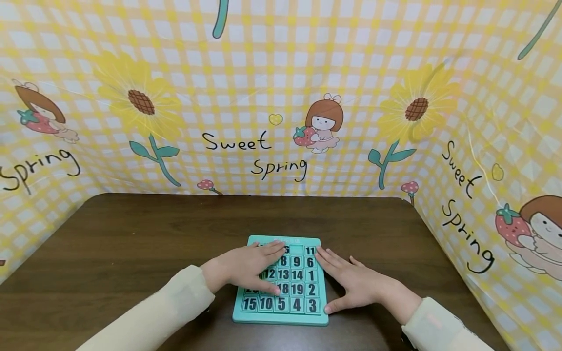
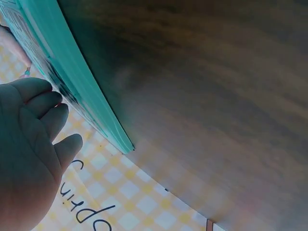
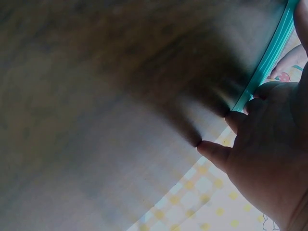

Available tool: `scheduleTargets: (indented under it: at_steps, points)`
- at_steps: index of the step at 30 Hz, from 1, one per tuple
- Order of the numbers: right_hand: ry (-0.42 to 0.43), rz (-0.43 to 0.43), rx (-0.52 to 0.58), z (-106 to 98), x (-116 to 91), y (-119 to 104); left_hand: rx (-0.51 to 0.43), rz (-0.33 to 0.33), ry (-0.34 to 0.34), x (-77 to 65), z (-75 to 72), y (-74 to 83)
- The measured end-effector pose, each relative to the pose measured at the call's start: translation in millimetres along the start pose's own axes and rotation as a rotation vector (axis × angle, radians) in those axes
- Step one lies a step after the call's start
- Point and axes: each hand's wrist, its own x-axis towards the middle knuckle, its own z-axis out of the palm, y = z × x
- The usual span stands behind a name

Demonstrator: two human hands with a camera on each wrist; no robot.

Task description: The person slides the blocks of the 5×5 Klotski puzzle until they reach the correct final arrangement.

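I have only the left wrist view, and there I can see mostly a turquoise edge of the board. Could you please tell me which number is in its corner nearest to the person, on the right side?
Observer: In the head view, that corner of the board holds tile 3.
Operator: Thank you. Is there any place without a tile?
Observer: The gap that I can see is in the top row, just left of tile 11.
Operator: I understand. And where exactly is the right hand?
Observer: It is at the board's right edge, with its thumb beside that same near corner.
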Motion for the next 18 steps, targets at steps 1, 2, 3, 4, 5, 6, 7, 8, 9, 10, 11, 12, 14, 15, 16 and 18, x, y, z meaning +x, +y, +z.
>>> scheduleTargets:
  at_steps: [1, 2, 3, 4, 5, 6, 7, 8, 9, 10, 11, 12, 14, 15, 16, 18]
  points:
    - [0.0, 0.0, -0.001, 0, 0, 0, 0.003, 0.003, 0.002, 1.0, 0.0, 0.9]
    - [0.0, 0.001, 0.0, 0, 0, 0, 0.007, 0.007, 0.003, 2.4, 0.0, 2.1]
    - [-0.001, 0.001, 0.001, 0, -1, 0, 0.012, 0.015, 0.007, 4.1, -0.1, 3.3]
    - [-0.001, 0.002, 0.003, 0, -1, 0, 0.015, 0.022, 0.01, 5.8, -0.6, 5.0]
    - [-0.003, 0.004, 0.005, -1, -1, 0, 0.024, 0.031, 0.014, 7.9, -1.0, 6.7]
    - [-0.004, 0.006, 0.007, -1, -1, 0, 0.027, 0.04, 0.017, 9.8, -1.7, 8.5]
    - [-0.005, 0.007, 0.007, -1, -1, 0, 0.031, 0.049, 0.02, 12.2, -1.9, 10.2]
    - [-0.006, 0.008, 0.007, -1, -1, 0, 0.033, 0.055, 0.02, 14.4, -2.7, 12.0]
    - [-0.007, 0.008, 0.005, -1, -1, 0, 0.036, 0.062, 0.021, 16.5, -3.5, 13.9]
    - [-0.007, 0.007, 0.004, -1, -1, 0, 0.037, 0.067, 0.018, 18.5, -4.4, 15.9]
    - [-0.008, 0.007, 0.003, -1, 0, 0, 0.038, 0.071, 0.015, 20.6, -5.1, 17.6]
    - [-0.008, 0.006, 0.001, -1, 0, 1, 0.038, 0.073, 0.009, 22.5, -5.6, 19.1]
    - [-0.01, 0.004, 0.003, -1, 0, 1, 0.046, 0.075, 0.0, 26.5, -6.5, 21.8]
    - [-0.01, 0.003, 0.004, -1, 0, 1, 0.052, 0.075, -0.004, 28.3, -6.8, 23.1]
    - [-0.011, 0.004, 0.006, -1, 0, 2, 0.061, 0.078, -0.007, 30.2, -7.1, 24.0]
    - [-0.013, 0.002, 0.009, 0, 0, 2, 0.078, 0.082, -0.011, 33.5, -7.6, 25.8]
